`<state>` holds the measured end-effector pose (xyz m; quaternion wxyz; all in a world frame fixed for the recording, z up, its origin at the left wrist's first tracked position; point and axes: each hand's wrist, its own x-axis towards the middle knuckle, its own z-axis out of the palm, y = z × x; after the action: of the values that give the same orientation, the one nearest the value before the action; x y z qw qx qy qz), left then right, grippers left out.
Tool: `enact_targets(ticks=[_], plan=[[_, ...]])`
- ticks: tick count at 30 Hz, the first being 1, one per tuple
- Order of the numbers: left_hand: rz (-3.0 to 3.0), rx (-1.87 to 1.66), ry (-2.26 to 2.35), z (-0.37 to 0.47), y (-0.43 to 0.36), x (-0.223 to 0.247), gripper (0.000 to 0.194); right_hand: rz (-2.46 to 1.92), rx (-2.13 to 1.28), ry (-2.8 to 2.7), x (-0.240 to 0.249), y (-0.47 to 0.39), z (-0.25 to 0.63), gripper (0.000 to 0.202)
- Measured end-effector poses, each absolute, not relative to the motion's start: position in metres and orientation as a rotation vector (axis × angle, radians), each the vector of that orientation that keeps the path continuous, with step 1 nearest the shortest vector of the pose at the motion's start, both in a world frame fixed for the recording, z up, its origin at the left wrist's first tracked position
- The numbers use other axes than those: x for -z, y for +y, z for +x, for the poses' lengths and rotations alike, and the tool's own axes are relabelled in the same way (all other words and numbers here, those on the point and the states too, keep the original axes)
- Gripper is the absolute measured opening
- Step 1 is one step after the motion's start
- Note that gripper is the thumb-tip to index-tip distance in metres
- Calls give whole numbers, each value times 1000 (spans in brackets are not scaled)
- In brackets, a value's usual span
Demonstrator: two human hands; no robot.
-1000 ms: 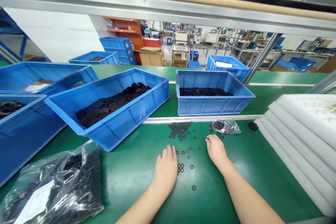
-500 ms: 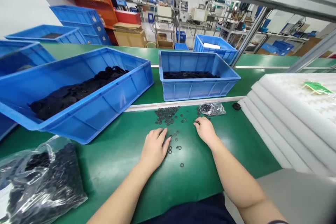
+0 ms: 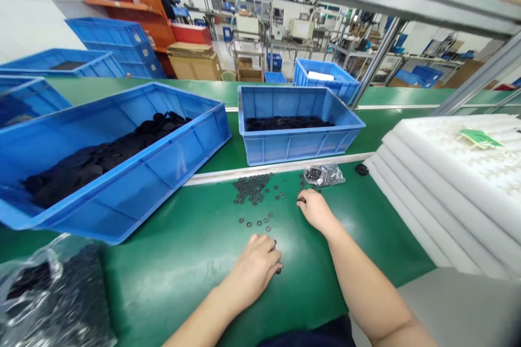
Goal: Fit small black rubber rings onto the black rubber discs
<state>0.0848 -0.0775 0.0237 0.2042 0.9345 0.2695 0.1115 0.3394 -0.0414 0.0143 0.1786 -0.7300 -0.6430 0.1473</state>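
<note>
Low on the green table, my left hand point(image 3: 258, 265) has its fingers curled together over small black rings, a few of which peek out at its fingertips. Further forward and to the right, my right hand point(image 3: 313, 207) pinches a small black ring point(image 3: 302, 200). A cluster of black rings point(image 3: 250, 188) lies ahead of my left hand, with several loose ones point(image 3: 259, 223) between. Just beyond my right hand is a small clear bag point(image 3: 324, 174) of black rings.
Two blue bins point(image 3: 301, 143) point(image 3: 171, 157) of black parts stand beyond and to the left. A large plastic bag point(image 3: 77, 287) of black pieces lies at the near left. White foam sheets point(image 3: 439, 195) are stacked at the right, beside a black round part point(image 3: 361, 169).
My left hand has moved nearer to me and slightly right, its fingers now more curled over rings. My right hand stays near the small bag. The camera view has shifted slightly.
</note>
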Motion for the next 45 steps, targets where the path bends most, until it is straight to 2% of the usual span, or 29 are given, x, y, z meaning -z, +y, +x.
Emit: enact_targets(ticks=[2, 8, 17, 21, 24, 28, 35, 41, 45], plan=[[2620, -292, 779, 88, -80, -16, 21, -2054, -405, -1813, -14, -42, 338, 13], [2599, -323, 838, 81, -71, -6, 10, -2067, -377, -1776, -15, -42, 334, 15], [2562, -121, 984, 84, -78, -32, 14, -2145, -327, -1817, -20, -42, 331, 11], [2585, -254, 931, 84, -77, -28, 19, -2165, -312, -1859, -21, -44, 325, 13], [2472, -494, 928, 74, -60, -20, 19, -2147, -279, -1920, -19, -45, 319, 17], [2327, -767, 1122, 53, -28, -11, 20, -2116, -256, -1967, -14, -44, 315, 21], [2272, -535, 1339, 37, -11, -3, 19, -2122, -225, -1853, -8, -38, 323, 21], [2261, -578, 1362, 36, -11, -4, 23, -2015, -252, -1826, -7, -42, 325, 14], [2287, -563, 1316, 35, -10, -3, 16, -2029, -237, -1874, -7, -42, 324, 14]])
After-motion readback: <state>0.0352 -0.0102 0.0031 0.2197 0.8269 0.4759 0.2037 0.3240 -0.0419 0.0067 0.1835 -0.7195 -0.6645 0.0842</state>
